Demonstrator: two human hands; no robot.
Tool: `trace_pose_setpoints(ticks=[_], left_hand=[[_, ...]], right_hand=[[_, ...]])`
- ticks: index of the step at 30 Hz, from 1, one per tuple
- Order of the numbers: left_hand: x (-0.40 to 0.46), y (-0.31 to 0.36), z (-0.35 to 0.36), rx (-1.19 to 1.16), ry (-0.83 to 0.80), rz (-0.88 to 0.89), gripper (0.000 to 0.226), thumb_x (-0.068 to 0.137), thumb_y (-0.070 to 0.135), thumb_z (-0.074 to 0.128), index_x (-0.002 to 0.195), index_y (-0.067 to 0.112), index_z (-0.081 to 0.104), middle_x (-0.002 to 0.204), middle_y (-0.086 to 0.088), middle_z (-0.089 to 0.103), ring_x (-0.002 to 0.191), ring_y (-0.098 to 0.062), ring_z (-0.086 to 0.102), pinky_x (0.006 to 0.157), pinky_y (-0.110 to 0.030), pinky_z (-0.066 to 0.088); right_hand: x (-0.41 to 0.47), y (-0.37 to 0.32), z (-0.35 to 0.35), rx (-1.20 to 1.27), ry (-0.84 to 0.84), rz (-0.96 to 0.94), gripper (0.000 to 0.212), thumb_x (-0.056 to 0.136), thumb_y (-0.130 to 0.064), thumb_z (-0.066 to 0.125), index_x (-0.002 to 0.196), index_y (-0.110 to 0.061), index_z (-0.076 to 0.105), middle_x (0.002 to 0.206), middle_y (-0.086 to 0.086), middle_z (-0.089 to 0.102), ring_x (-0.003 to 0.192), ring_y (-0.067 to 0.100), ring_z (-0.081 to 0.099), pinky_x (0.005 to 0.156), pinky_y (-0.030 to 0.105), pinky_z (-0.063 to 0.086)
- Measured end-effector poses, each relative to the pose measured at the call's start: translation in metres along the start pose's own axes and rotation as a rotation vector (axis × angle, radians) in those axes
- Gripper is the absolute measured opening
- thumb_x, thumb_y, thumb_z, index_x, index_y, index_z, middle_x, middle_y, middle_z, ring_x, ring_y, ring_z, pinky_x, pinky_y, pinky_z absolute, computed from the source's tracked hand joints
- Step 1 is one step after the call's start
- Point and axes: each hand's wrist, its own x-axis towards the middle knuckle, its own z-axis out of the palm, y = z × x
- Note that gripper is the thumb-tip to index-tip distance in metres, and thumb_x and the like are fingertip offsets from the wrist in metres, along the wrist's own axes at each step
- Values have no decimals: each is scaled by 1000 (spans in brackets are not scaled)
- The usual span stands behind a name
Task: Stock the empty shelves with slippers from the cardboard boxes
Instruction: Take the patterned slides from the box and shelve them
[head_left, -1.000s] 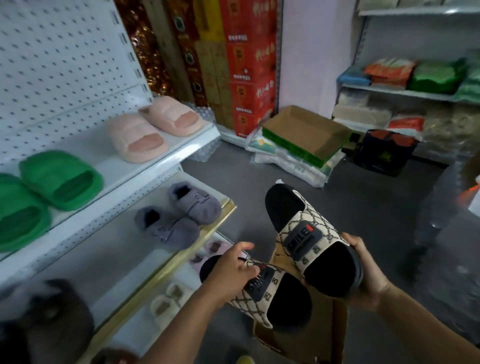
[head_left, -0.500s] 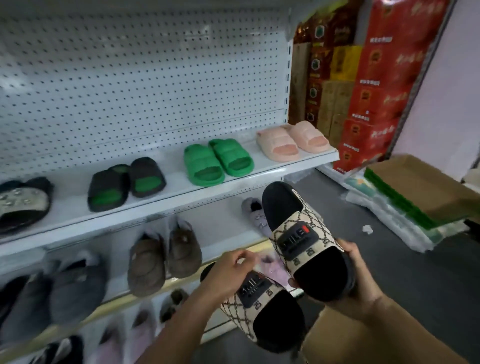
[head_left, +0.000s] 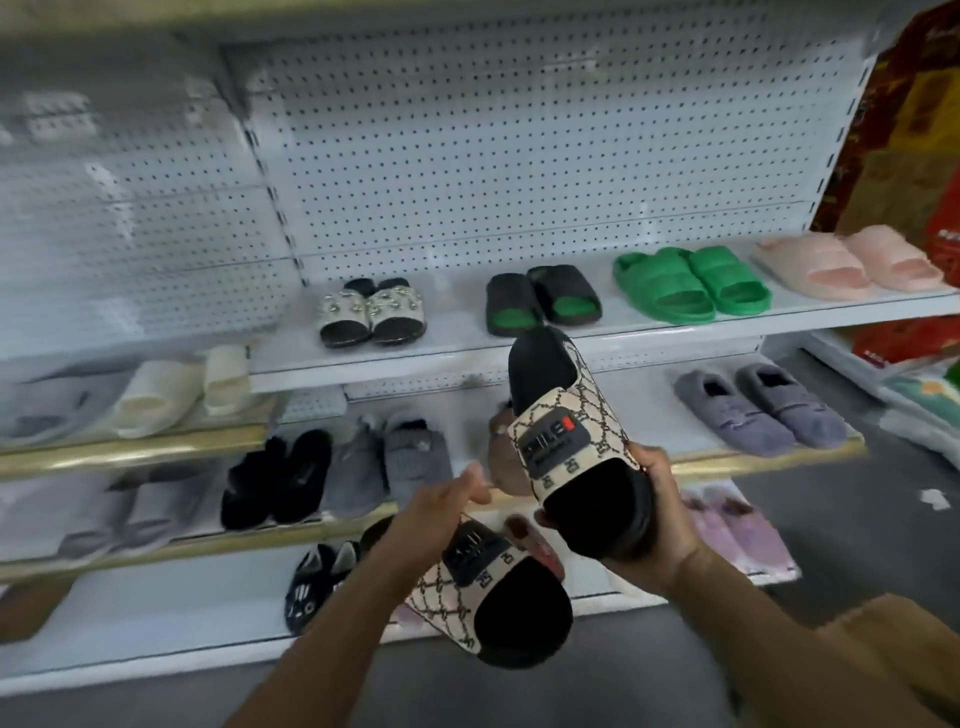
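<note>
Fingers of the left hand (head_left: 434, 512) are curled over the strap of a beige lattice-patterned slide (head_left: 488, 587) with a black sole, held low. Its twin (head_left: 571, 447), bearing a dark logo patch, is gripped at one end by the right hand (head_left: 657, 519), tilted upward before the shelf (head_left: 467, 348).

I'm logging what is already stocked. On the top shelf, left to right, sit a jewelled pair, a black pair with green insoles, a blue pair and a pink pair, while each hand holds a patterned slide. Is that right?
Not quite: the third pair is green, not blue, as the head view shows. The rest holds: jewelled pair, black pair with green insoles, pink pair on the top shelf; the left hand and right hand each hold a patterned slide.
</note>
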Motion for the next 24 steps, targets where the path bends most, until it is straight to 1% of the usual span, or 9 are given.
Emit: trace_pose_setpoints(ticks=[3,7,8,11,13,16,19,22,24], left_hand=[[-21,-34,-55,26,40,-25,49,100,54,37,104,22,74,111,10,61,109,-10,53,88,-27,32],[-43,-72,-114,-17,135,-72,44,96,54,47,96,21,75,101,12,65,100,-8,57,82,-27,38],[-48,-80,-126,-35,161,-84,43,96,53,48,97,20,75,99,11,66,97,-8,58,79,-26,39],[-57,-100,-155,-77,202,-114,42,95,54,48,100,20,74,98,9,68,94,-6,59,73,-22,40],[-61,-114,-174,-143,225,-147,48,91,61,48,104,22,72,102,8,69,99,-8,61,82,-29,42],[-64,-134,-205,-225,236,-178,70,78,80,45,112,26,72,112,7,71,111,-13,61,96,-35,42],[-64,-149,-240,-331,261,-199,77,67,87,50,106,26,75,104,3,75,106,-17,67,102,-44,46],[-56,-165,-279,-376,290,-197,91,51,95,55,106,24,75,99,2,77,101,-18,70,104,-47,45],[-49,-176,-307,-415,302,-193,92,52,94,58,109,24,73,101,-2,76,103,-20,69,104,-47,46]], right_hand=[[18,45,49,-17,-48,2,55,79,-59,47,108,-18,71,103,19,59,87,39,59,83,47,37],[39,96,103,-7,-110,93,66,77,-55,47,123,-10,62,103,22,62,97,41,56,63,36,53],[43,109,116,-2,-126,116,68,76,-54,49,126,-10,61,108,22,62,102,42,54,63,37,55],[58,140,155,21,-193,176,66,75,-51,53,128,-12,62,117,20,64,108,39,55,83,46,55],[70,157,177,13,-226,221,65,80,-51,51,131,-11,59,120,18,63,106,36,57,86,45,54],[90,179,209,-17,-289,276,67,80,-51,53,132,-10,58,123,18,61,107,34,58,90,42,51],[111,200,243,-62,-337,324,57,83,-47,54,123,-9,65,118,18,64,105,34,59,97,46,42],[135,219,278,-83,-381,377,55,81,-46,55,117,-6,68,113,20,65,100,37,59,90,46,47],[154,230,301,-112,-388,422,56,82,-47,52,117,-6,68,111,21,65,96,39,58,78,42,55]])
